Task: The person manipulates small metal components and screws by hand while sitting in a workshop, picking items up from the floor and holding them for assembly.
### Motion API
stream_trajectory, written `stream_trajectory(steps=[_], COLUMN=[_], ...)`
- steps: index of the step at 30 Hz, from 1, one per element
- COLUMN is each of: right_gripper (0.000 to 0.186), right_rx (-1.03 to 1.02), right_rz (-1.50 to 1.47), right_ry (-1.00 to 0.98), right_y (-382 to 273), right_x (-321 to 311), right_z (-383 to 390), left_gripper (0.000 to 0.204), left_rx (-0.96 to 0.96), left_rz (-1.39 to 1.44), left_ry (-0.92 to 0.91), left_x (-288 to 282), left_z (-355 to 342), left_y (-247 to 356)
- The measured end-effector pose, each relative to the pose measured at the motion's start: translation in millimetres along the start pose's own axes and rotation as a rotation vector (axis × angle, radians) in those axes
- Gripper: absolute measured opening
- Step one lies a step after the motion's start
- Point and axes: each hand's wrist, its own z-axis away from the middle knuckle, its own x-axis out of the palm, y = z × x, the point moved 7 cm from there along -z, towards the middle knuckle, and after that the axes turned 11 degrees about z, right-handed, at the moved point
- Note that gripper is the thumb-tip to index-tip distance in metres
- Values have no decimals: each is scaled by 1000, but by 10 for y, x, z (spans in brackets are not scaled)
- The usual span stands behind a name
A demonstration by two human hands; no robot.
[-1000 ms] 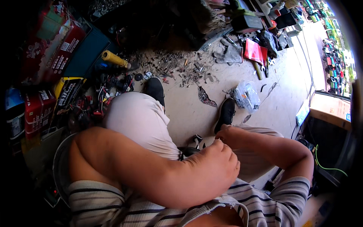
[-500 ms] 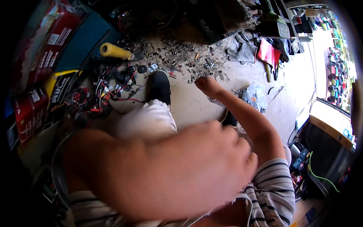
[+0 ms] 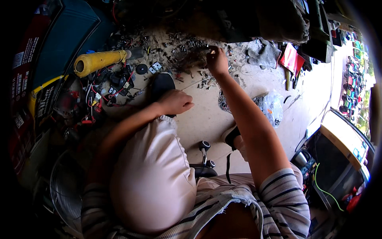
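Note:
My left hand (image 3: 177,102) hovers by my left shoe (image 3: 162,84), its fingers curled closed. Whatever it may hold is hidden inside the fingers. Farther out, my right hand (image 3: 217,63) is at the pile of small metal parts (image 3: 191,44) scattered on the floor. Its fingers are bent and pressed together, and I cannot make out whether a small part is between them. A blurred dark patch lies just left of the right hand. Between the two hands are a few loose bits (image 3: 206,83) on the pale floor.
A yellow tube-shaped object (image 3: 99,63) lies at left, beside tangled wires and connectors (image 3: 113,89). Dark boxes (image 3: 65,44) stand at far left. Beyond my right forearm lie a clear plastic bag (image 3: 273,107), a grey glove (image 3: 262,53) and a red packet (image 3: 291,59). A caster wheel (image 3: 204,145) sits below me.
My left hand has swung down from close to the camera toward my left shoe. My right hand has moved farther out, into the small parts. The view has shifted slightly.

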Motion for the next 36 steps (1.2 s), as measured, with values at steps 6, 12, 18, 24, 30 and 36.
stream_trajectory(steps=[6,12,18,24,30,36], right_gripper=[18,18,25,22,18,7], right_rx=[-37,-16,122,66,208,412], right_rz=[235,116,179,157,-343,-871], right_ry=[-118,-63,-109,-96,-160,-72], right_y=[-49,-74,-95,-24,179,285], right_x=[126,12,107,180,277,348], right_z=[11,-94,-346,-296,-32,98], left_gripper=[23,16,13,13,16,15], left_rx=[2,106,97,124,117,106], left_rz=[18,-5,23,27,1,-35], left_ry=[118,288,280,308,305,305], left_x=[-78,-200,-224,-237,-255,-242], left_z=[-11,22,11,14,11,-8], left_y=[-63,-27,-45,-59,-17,-29])
